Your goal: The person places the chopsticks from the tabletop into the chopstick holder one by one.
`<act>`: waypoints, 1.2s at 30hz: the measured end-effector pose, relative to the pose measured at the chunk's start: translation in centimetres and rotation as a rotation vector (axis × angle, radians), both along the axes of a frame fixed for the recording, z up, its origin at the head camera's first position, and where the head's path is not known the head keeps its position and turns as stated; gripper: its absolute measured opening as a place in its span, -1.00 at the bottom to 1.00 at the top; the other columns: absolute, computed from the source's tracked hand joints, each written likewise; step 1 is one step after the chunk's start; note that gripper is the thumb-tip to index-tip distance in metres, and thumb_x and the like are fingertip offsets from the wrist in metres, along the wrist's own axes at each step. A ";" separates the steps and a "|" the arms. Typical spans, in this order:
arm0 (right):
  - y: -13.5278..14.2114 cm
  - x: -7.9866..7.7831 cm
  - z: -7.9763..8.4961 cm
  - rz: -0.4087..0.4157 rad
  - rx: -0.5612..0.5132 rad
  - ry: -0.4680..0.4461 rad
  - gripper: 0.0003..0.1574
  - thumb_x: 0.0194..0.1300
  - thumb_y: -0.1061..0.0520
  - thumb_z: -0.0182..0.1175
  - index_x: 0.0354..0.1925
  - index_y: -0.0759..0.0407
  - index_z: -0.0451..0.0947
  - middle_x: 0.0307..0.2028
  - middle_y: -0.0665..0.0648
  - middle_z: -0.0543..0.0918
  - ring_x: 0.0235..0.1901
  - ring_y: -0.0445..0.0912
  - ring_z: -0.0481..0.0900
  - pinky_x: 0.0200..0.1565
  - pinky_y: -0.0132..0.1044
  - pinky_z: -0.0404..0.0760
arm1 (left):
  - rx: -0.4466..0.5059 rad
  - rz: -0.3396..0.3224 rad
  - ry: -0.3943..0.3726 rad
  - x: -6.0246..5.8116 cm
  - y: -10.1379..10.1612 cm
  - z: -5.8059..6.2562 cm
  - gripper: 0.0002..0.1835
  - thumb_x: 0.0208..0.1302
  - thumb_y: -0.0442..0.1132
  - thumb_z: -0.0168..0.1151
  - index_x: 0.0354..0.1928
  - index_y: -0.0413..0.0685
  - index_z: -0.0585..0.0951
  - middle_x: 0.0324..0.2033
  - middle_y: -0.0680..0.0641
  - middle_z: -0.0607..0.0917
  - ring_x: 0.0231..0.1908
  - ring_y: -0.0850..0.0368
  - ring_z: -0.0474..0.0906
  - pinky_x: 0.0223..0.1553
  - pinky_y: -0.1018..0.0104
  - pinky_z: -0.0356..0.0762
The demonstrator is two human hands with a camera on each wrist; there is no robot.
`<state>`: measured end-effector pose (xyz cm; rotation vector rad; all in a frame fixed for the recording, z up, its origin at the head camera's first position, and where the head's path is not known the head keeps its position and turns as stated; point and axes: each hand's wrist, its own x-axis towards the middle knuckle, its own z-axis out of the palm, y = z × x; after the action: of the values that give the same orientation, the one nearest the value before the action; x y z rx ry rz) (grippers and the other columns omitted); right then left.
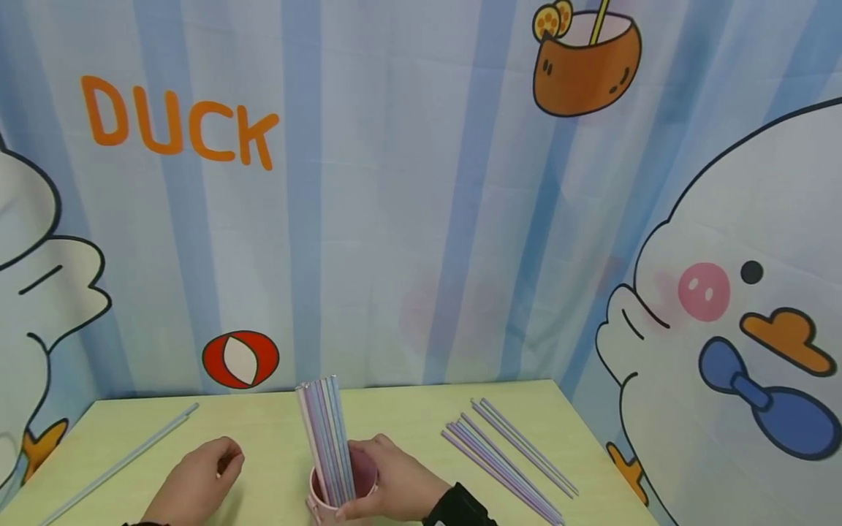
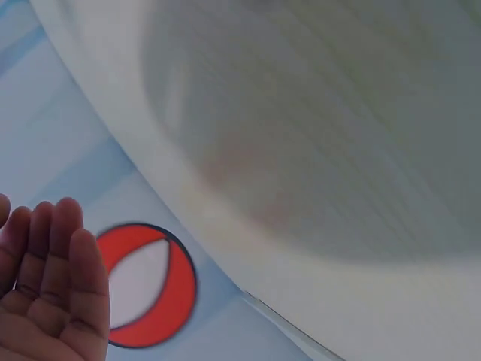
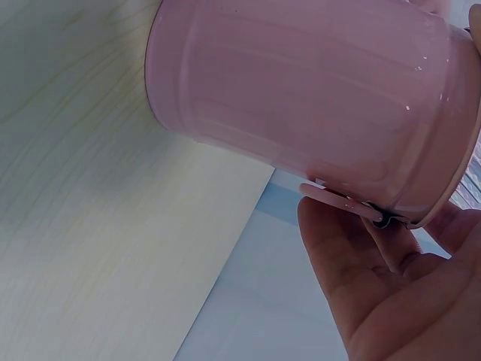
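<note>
My right hand [image 1: 401, 482] grips the rim of a small pink pail [image 1: 322, 515], thumb at the near side and fingers at the far side. In the right wrist view the pail's smooth wall [image 3: 301, 83] fills the top, and the fingers [image 3: 331, 256] lie by its handle joint. A bundle of thin pastel straws [image 1: 325, 438] stands in the pail, leaning slightly left. My left hand [image 1: 197, 478] hovers over the table left of the pail, fingers loosely bent and holding nothing; in the left wrist view its palm [image 2: 45, 301] shows bare.
Two pale blue straws [image 1: 125, 460] lie slanted on the left of the pale yellow table [image 1: 276, 424]. Several purple and blue straws [image 1: 503, 467] lie on the right, two of them slightly apart. A printed curtain [image 1: 375, 219] hangs behind the table.
</note>
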<state>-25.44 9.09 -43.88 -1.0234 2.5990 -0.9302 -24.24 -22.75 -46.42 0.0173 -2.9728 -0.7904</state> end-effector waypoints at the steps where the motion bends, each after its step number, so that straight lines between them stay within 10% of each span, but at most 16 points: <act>1: 0.0 0.0 0.0 0.003 -0.001 0.002 0.03 -0.08 -0.39 0.38 0.33 -0.33 0.22 0.00 -0.16 0.44 -0.10 -0.29 0.32 -0.01 -0.24 0.50 | -0.019 0.003 -0.002 -0.2 -0.8 -0.1 -0.88 0.28 -0.25 0.12 -0.27 -0.15 0.57 -0.44 0.00 0.56 -0.40 0.09 0.42 -0.28 0.07 0.53; 8: -0.1 0.0 0.3 0.006 0.001 0.007 0.03 -0.07 -0.40 0.37 0.34 -0.32 0.23 0.01 -0.17 0.45 -0.10 -0.29 0.32 -0.01 -0.25 0.51 | -0.236 0.036 -0.003 -1.3 -6.5 -1.7 -0.62 0.24 -0.22 0.17 -0.05 -0.44 0.51 -0.14 -0.39 0.56 -0.10 -0.34 0.43 -0.09 -0.25 0.48; 16: -0.1 0.1 0.5 0.012 -0.011 -0.006 0.01 -0.07 -0.39 0.38 0.32 -0.33 0.24 -0.02 -0.15 0.45 -0.11 -0.28 0.32 -0.04 -0.26 0.50 | -0.324 0.146 -0.192 -1.6 -10.6 -4.4 -0.33 0.22 -0.06 0.20 0.09 -0.60 0.34 0.06 -0.56 0.34 0.07 -0.53 0.17 -0.03 -0.45 0.31; 25: -0.1 0.1 0.6 0.017 -0.007 0.005 0.02 -0.07 -0.39 0.38 0.34 -0.33 0.22 -0.02 -0.14 0.44 -0.11 -0.29 0.31 -0.03 -0.26 0.50 | -0.324 0.261 -0.292 -1.7 -11.4 -5.0 -0.16 0.20 0.08 0.23 0.16 -0.60 0.26 0.15 -0.58 0.25 0.15 -0.55 0.09 0.10 -0.47 0.19; 36: -0.1 0.1 0.7 0.015 -0.007 0.004 0.02 -0.07 -0.40 0.37 0.34 -0.33 0.22 -0.01 -0.15 0.44 -0.11 -0.28 0.32 -0.03 -0.26 0.50 | -0.308 0.220 -0.311 -1.6 -11.5 -4.8 -0.17 0.23 0.08 0.20 0.18 -0.59 0.24 0.15 -0.58 0.26 0.13 -0.56 0.10 0.08 -0.46 0.22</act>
<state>-25.34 8.95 -43.17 -1.0462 2.5894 -0.9350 -25.82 -34.25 -51.23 0.4842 -3.2668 -0.3248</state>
